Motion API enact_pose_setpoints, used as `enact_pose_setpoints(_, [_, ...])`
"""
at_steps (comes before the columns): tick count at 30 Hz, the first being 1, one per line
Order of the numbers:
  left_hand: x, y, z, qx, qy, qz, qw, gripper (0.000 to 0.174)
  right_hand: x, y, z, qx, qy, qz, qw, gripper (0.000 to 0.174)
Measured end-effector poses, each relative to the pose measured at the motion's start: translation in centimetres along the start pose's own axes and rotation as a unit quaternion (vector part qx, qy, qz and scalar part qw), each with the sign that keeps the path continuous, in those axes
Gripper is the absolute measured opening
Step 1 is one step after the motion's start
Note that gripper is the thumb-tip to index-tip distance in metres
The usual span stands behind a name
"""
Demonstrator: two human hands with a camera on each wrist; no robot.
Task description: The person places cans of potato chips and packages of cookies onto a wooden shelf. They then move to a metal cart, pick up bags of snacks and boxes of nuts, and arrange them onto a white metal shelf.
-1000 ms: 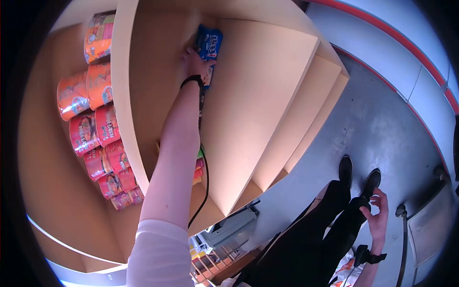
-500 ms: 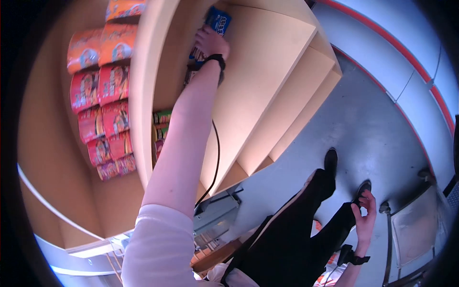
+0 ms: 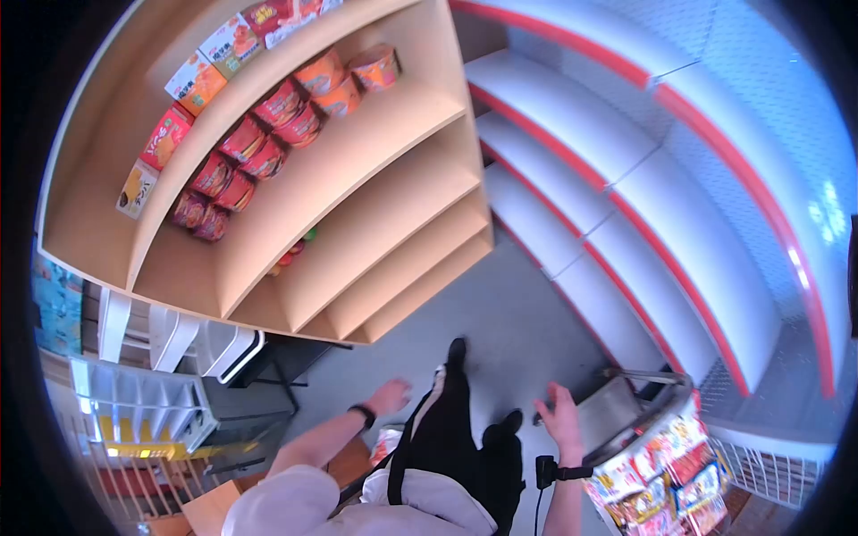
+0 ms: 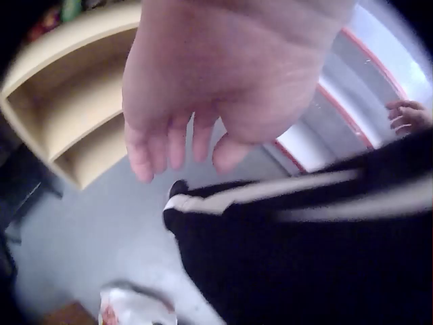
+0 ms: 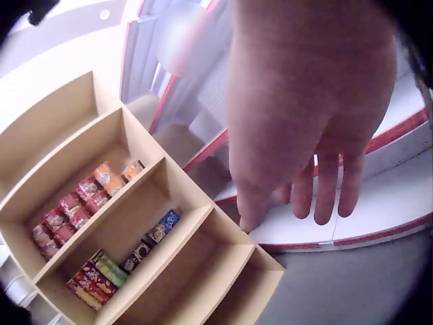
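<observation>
In the head view my left hand (image 3: 391,397) hangs low in front of my body, beside the dark trousers. The left wrist view shows its fingers loosely extended with nothing in them. My right hand (image 3: 561,415) is on the other side, left of a metal cart (image 3: 617,406), and its fingers hang relaxed and hold nothing in the right wrist view. Cup noodles (image 3: 241,138) in red, orange and purple stand in rows on a wooden shelf unit (image 3: 375,170). One level lower, a blue snack package (image 5: 164,225) stands in line with green packs (image 5: 109,269).
Boxed foods (image 3: 192,85) fill the top wooden shelf. White shelving with red edges (image 3: 617,192) curves along the right. Colourful snack bags (image 3: 666,482) are heaped at the cart's near side. Behind on the left is a white rack (image 3: 147,397). Grey floor (image 3: 500,313) lies between the shelves.
My left hand has let go of the blue package and withdrawn from the shelf down to my side. The view has swung right and back, bringing in the white shelving and cart.
</observation>
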State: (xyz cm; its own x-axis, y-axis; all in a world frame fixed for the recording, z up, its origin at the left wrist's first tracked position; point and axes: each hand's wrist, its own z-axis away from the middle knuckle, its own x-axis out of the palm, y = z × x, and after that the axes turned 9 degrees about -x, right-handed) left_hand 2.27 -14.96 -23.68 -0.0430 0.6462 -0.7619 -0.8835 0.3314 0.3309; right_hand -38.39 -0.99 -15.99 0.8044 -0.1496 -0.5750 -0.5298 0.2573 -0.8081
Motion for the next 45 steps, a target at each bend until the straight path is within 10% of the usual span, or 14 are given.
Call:
enact_pose_setpoints(3, [6.4,-3.4,9.3,-0.168,-0.13,0.008,0.977,0.029,-3.0,-0.2,4.0,0.006,0.011,0.027,1.0,0.051])
enact_pose_setpoints(8, [13.2,-8.9,18.1,-0.206,-0.227,0.018,0.952,0.014,-4.0,0.5,9.0,0.039,0.0,0.032,0.999,0.051])
enact_pose_setpoints(10, [14.0,-9.5,19.1,-0.345,-0.235,0.196,0.887,0.015,-3.3,0.6,10.7,0.046,-0.03,0.052,0.997,0.051])
enact_pose_setpoints(14, [19.5,-13.6,14.4,-0.251,-0.186,0.226,0.923,0.039,-1.4,-1.3,12.8,0.067,-0.044,0.079,0.994,0.052])
enact_pose_setpoints(18, [16.7,-11.5,7.3,0.123,-0.068,0.057,0.988,0.02,0.6,-3.6,14.6,0.035,0.018,0.036,0.999,0.049])
enact_pose_setpoints(21, [12.1,-6.0,3.1,-0.091,-0.047,0.295,0.95,0.021,1.2,-4.6,15.5,0.066,-0.006,0.056,0.996,0.052])
enact_pose_setpoints(27, [6.7,-2.2,-2.0,-0.083,-0.055,0.246,0.964,0.029,-0.6,-5.5,18.6,0.096,0.111,-0.018,0.989,0.054])
enact_pose_setpoints(39, [-1.5,26.4,6.4,0.191,-0.026,0.258,0.947,0.02,-14.2,0.4,19.4,0.085,0.419,-0.187,0.885,0.047])
enact_pose_setpoints(45, [-2.9,44.3,6.2,0.304,-0.002,0.277,0.911,0.023,-13.5,6.6,22.4,0.188,0.435,-0.134,0.87,0.056])
